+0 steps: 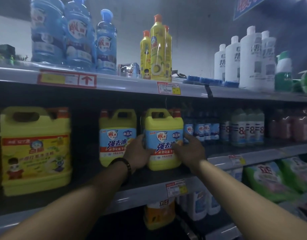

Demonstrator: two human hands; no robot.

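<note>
A yellow detergent jug [164, 125] with a blue label and a built-in handle stands on the middle shelf [149, 189]. My left hand [138, 153] grips its left side, with a dark band on the wrist. On the jug's right side, my right hand [190, 151] holds it with the fingers curled over the label. A second jug of the same kind [114, 134] stands just to its left, partly behind my left hand.
A bigger yellow jug [34, 149] stands at the far left of the same shelf; small blue and pale bottles [206, 130] stand to the right. The top shelf [132, 85] carries blue, yellow and white bottles. Green bags [274, 179] lie lower right.
</note>
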